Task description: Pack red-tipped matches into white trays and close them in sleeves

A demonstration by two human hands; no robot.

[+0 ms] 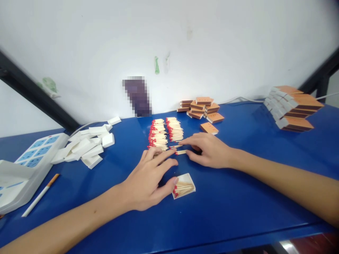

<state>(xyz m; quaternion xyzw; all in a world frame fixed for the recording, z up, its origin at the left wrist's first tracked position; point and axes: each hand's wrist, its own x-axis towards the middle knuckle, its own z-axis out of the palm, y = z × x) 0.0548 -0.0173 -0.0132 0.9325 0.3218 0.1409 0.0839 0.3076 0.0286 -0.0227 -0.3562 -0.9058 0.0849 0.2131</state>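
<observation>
My left hand has its fingers spread over the blue table. Its thumb tip lies at the edge of a small white matchbox tray with several red-headed matches inside. The left index fingertip reaches close to a few loose matches. From the other side comes my right hand, index finger and thumb apart, their tips at the pale ends of those loose matches. Just beyond are two piles of matches, a left pile and a right pile, heads mostly to the left. Fingers hide the near edge of the left pile.
Empty white trays lie heaped at left, beside a power strip and a cigarette-like stick. Orange matchboxes are piled by the wall; more boxes are stacked at right. A blurred dark object leans on the wall.
</observation>
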